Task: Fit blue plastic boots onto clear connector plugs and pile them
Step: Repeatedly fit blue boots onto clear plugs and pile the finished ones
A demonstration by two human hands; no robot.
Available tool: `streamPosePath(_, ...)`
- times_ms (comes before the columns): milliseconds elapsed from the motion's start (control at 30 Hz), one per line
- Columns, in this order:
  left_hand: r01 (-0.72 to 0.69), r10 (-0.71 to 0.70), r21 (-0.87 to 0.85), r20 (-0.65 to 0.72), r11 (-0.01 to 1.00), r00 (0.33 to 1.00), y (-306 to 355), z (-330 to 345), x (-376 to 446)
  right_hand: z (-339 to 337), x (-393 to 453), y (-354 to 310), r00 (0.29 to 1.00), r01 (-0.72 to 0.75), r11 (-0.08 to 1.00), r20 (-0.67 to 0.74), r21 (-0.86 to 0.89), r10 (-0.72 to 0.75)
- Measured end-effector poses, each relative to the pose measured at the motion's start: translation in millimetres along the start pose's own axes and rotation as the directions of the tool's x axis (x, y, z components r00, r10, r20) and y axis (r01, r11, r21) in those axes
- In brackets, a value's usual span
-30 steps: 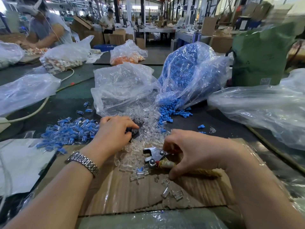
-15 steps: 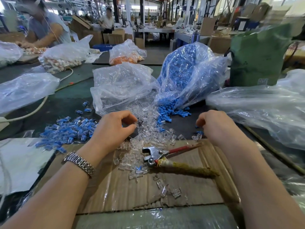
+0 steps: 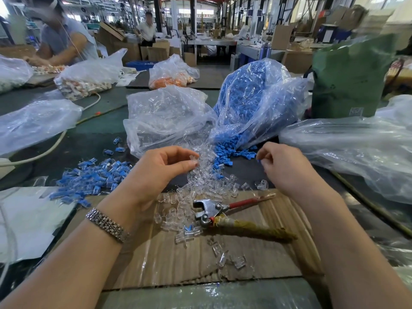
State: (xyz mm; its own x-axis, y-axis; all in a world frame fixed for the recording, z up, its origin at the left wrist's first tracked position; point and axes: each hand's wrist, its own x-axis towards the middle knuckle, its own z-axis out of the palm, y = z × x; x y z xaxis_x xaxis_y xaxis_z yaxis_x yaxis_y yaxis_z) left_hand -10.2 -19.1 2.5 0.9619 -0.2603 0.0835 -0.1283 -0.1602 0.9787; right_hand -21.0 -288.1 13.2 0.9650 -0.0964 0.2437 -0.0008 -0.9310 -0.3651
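We hold both hands raised above the work surface, apart from each other. Our left hand (image 3: 160,172), with a metal watch (image 3: 108,225) on its wrist, pinches one clear connector plug (image 3: 193,160) between thumb and forefinger. Our right hand (image 3: 285,168) has its fingers curled, and a small blue boot (image 3: 258,160) shows at the fingertips; only a sliver of it is visible.

Between the hands, at 12 o'clock from the cardboard sheet (image 3: 223,253), lies the loose heap of clear plugs (image 3: 200,188), spilling from the clear bag (image 3: 167,117). At 1 o'clock from that heap, loose blue boots (image 3: 227,152) spill from the blue-filled bag (image 3: 256,101). The pile of finished pieces (image 3: 89,177), blue boots fitted on clear plugs, lies at 9 o'clock from our left hand, on the dark table (image 3: 93,139).

A hand tool (image 3: 214,210) with a red handle and a wrapped handle rests on the cardboard at 6 o'clock from the heap, its metal head touching a few plugs. More stray plugs (image 3: 231,259) lie at 6 o'clock from the tool. A green bag (image 3: 347,79) stands at 2 o'clock, behind a large clear bag (image 3: 356,148).
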Motion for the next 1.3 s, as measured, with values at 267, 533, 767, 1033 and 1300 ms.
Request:
streamPosePath(267, 0.031, -0.011, -0.183, 0.109, 0.983, 0.994, 3, 5, -4, -1, -18, -39, 0.973, 0.221, 0.704, -0.100, 0.674, -0.210)
streamPosePath(533, 0.012, 0.008, -0.155, 0.125, 0.988, 0.992, 7, 9, -6, 5, -27, -49, 0.920, 0.381, 0.748, -0.140, 0.544, -0.366)
streamPosePath(767, -0.009, 0.023, -0.135, 0.108, 0.991, 0.994, 8, 15, -8, 4, -31, -53, 0.891, 0.452, 0.795, -0.150, 0.404, -0.429)
streamPosePath(1033, 0.009, 0.008, -0.145, 0.112, 0.989, 0.994, 6, 11, -7, -12, -31, -47, 0.928, 0.327, 0.848, 0.027, 0.418, -0.371)
streamPosePath(1300, 0.071, -0.064, -0.288, 0.031, 0.955, 0.997, 1, 2, -1, -10, -38, -37, 0.728, 0.400, 0.916, 0.621, -0.038, -0.292)
